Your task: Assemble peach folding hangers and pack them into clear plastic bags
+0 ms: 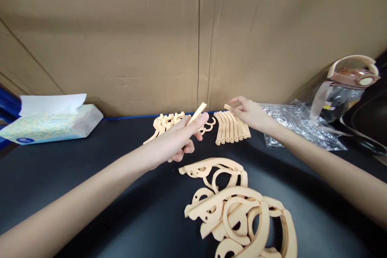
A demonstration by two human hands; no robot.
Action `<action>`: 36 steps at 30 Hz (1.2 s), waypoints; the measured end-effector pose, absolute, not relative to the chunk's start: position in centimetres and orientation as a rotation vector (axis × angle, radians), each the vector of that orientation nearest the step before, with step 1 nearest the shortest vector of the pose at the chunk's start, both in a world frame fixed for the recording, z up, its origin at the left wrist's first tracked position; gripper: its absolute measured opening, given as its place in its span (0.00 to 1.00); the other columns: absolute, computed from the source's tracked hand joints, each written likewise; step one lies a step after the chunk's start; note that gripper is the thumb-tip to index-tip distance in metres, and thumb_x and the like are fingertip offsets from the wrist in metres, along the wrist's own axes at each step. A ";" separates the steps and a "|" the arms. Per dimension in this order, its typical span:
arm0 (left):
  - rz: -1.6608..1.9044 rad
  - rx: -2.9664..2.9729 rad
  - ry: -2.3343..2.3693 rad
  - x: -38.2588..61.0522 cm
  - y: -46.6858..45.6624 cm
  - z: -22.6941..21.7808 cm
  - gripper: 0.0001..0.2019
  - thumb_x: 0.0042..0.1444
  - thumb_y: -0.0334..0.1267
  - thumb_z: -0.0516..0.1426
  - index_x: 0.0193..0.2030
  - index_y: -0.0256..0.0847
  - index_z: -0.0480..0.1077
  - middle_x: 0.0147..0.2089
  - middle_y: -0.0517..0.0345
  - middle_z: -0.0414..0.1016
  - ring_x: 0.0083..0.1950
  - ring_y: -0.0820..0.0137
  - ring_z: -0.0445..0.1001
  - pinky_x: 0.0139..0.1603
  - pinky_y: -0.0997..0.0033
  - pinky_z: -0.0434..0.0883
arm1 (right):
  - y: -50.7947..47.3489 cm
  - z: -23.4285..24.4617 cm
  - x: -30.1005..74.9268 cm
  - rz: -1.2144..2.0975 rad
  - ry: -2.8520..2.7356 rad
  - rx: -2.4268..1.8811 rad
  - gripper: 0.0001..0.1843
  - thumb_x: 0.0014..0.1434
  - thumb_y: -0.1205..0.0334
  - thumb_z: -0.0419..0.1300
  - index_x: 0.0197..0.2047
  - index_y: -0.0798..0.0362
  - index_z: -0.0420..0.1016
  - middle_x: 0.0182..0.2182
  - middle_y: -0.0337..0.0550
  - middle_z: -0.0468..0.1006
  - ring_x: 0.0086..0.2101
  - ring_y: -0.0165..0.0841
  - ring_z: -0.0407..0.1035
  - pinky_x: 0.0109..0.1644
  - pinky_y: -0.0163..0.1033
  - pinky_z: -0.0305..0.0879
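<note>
My left hand [181, 137] is closed around a pale beige plastic hanger arm [198, 113], which slants up and to the right above the fingers. Farther right, my right hand [246, 111] pinches the end of another beige hanger arm [227, 107], most of it hidden by the fingers. Just below that hand, several curved hanger arms [225, 129] lie side by side in a row. Behind my left hand are a heap of smaller beige pieces [163, 123] and some hooks [208, 125], partly covered. Closer to me lies a pile of folded beige hangers [242, 209].
A tissue pack [54, 125] lies at the left on the black table [121, 217]. Crumpled clear plastic [290, 125] and a handled bottle [341, 92] are at the right. A cardboard wall [136, 48] rises along the table's back edge.
</note>
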State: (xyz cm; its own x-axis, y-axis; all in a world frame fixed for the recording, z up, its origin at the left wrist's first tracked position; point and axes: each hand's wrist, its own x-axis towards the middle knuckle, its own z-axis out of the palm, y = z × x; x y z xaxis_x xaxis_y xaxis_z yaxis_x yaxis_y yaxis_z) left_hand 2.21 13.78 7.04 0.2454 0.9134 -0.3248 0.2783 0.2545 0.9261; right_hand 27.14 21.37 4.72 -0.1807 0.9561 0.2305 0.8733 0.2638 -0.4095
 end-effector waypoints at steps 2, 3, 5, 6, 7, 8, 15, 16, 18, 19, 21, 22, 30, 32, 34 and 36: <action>0.682 1.235 1.293 2.1 14.1 6.7 0.26 0.57 0.68 0.59 0.43 0.47 0.65 0.36 0.60 0.70 0.19 0.77 0.58 0.12 0.78 0.46 | 21.7 3.7 26.4 0.278 -2.128 -1.682 0.17 0.72 0.54 0.61 0.58 0.54 0.74 0.46 0.47 0.81 0.40 0.36 0.78 0.45 0.47 0.77; 0.699 1.212 1.294 2.1 14.1 6.6 0.27 0.57 0.69 0.59 0.42 0.47 0.64 0.35 0.60 0.69 0.19 0.77 0.58 0.12 0.77 0.47 | 21.8 3.3 26.0 0.281 -2.143 -1.694 0.18 0.71 0.54 0.62 0.59 0.53 0.74 0.52 0.48 0.79 0.45 0.38 0.77 0.49 0.49 0.77; 0.747 1.173 1.294 2.3 14.2 6.6 0.27 0.58 0.70 0.58 0.38 0.46 0.63 0.31 0.62 0.66 0.18 0.78 0.56 0.12 0.77 0.48 | 21.9 2.9 25.2 0.272 -2.177 -1.716 0.20 0.70 0.53 0.63 0.61 0.52 0.73 0.57 0.49 0.76 0.50 0.41 0.76 0.52 0.52 0.77; 0.772 1.158 1.290 2.4 14.1 6.6 0.26 0.58 0.69 0.59 0.36 0.46 0.62 0.30 0.63 0.64 0.18 0.79 0.55 0.12 0.77 0.49 | 21.9 2.8 24.9 0.263 -2.192 -1.726 0.20 0.70 0.54 0.63 0.61 0.52 0.73 0.58 0.50 0.76 0.51 0.41 0.76 0.53 0.53 0.76; 0.796 1.145 1.284 2.5 14.0 6.7 0.26 0.59 0.67 0.59 0.35 0.46 0.61 0.28 0.65 0.63 0.17 0.79 0.54 0.12 0.78 0.49 | 22.0 2.7 24.6 0.253 -2.205 -1.735 0.20 0.70 0.54 0.63 0.61 0.52 0.73 0.58 0.50 0.76 0.51 0.41 0.76 0.53 0.53 0.76; 0.821 1.132 1.278 2.6 13.9 6.8 0.25 0.60 0.66 0.59 0.34 0.45 0.60 0.27 0.66 0.61 0.17 0.79 0.53 0.12 0.78 0.50 | 22.0 2.7 24.4 0.242 -2.214 -1.746 0.20 0.70 0.54 0.63 0.61 0.53 0.73 0.58 0.50 0.76 0.51 0.42 0.76 0.53 0.53 0.76; 1.017 1.103 1.267 2.8 13.7 7.2 0.16 0.75 0.45 0.52 0.35 0.40 0.63 0.26 0.69 0.63 0.17 0.82 0.59 0.15 0.82 0.57 | 21.6 4.1 23.5 0.235 -2.162 -1.744 0.19 0.71 0.50 0.60 0.55 0.55 0.77 0.50 0.50 0.80 0.47 0.42 0.77 0.52 0.52 0.75; 1.062 1.114 1.262 2.8 13.7 7.2 0.15 0.76 0.41 0.51 0.35 0.39 0.64 0.27 0.68 0.66 0.18 0.81 0.63 0.17 0.83 0.60 | 21.1 4.6 23.3 0.262 -2.151 -1.702 0.21 0.73 0.46 0.56 0.50 0.57 0.79 0.45 0.50 0.82 0.45 0.42 0.77 0.50 0.51 0.74; 1.127 1.145 1.241 2.9 13.6 7.4 0.13 0.75 0.38 0.49 0.36 0.39 0.64 0.30 0.64 0.72 0.21 0.79 0.71 0.21 0.82 0.67 | 19.7 5.7 22.9 0.358 -2.148 -1.571 0.36 0.77 0.41 0.39 0.42 0.56 0.81 0.34 0.49 0.82 0.37 0.39 0.77 0.45 0.46 0.71; 1.141 1.164 1.227 2.9 13.4 7.5 0.12 0.75 0.37 0.49 0.37 0.40 0.64 0.31 0.62 0.74 0.23 0.77 0.74 0.22 0.80 0.69 | 19.0 6.2 22.7 0.424 -2.148 -1.487 0.41 0.77 0.41 0.31 0.41 0.54 0.81 0.32 0.47 0.82 0.34 0.36 0.76 0.41 0.42 0.70; 1.149 1.208 1.201 3.0 13.1 7.7 0.11 0.74 0.38 0.49 0.38 0.41 0.63 0.34 0.59 0.78 0.25 0.72 0.78 0.25 0.75 0.74 | 17.6 7.2 22.3 0.567 -2.127 -1.294 0.42 0.76 0.37 0.31 0.40 0.52 0.80 0.34 0.44 0.81 0.31 0.32 0.74 0.36 0.39 0.68; 1.157 1.234 1.189 3.1 13.0 7.8 0.10 0.74 0.38 0.49 0.38 0.41 0.62 0.36 0.57 0.79 0.27 0.70 0.80 0.28 0.72 0.76 | 17.1 7.7 22.3 0.673 -2.079 -1.156 0.37 0.73 0.34 0.40 0.37 0.52 0.80 0.33 0.43 0.81 0.31 0.32 0.73 0.36 0.38 0.67; 1.182 1.672 1.118 3.0 12.1 8.9 0.11 0.66 0.35 0.55 0.30 0.41 0.64 0.33 0.63 0.69 0.39 0.72 0.69 0.39 0.76 0.65 | 16.0 10.6 23.7 0.308 -1.984 -0.964 0.17 0.67 0.47 0.63 0.38 0.53 0.82 0.31 0.43 0.79 0.30 0.33 0.69 0.35 0.41 0.62; 1.138 1.798 1.111 2.9 12.0 9.4 0.14 0.67 0.38 0.53 0.28 0.42 0.62 0.27 0.66 0.60 0.31 0.73 0.60 0.33 0.73 0.60 | 15.5 10.9 23.6 -0.129 -2.094 -0.976 0.17 0.72 0.52 0.57 0.43 0.55 0.82 0.34 0.47 0.80 0.33 0.37 0.70 0.37 0.43 0.61; 1.071 1.913 1.096 3.0 12.0 9.6 0.19 0.70 0.42 0.50 0.26 0.43 0.59 0.25 0.66 0.55 0.27 0.72 0.55 0.31 0.71 0.58 | 14.9 10.9 23.1 -0.422 -2.221 -0.984 0.18 0.75 0.58 0.51 0.45 0.56 0.80 0.32 0.49 0.78 0.34 0.39 0.70 0.38 0.45 0.59; 1.018 2.001 1.115 3.3 12.0 9.4 0.22 0.73 0.44 0.46 0.24 0.43 0.57 0.24 0.65 0.55 0.27 0.72 0.56 0.31 0.70 0.59 | 14.8 10.6 22.6 -0.272 -2.299 -1.032 0.17 0.74 0.64 0.49 0.42 0.55 0.78 0.30 0.48 0.75 0.33 0.39 0.69 0.37 0.45 0.58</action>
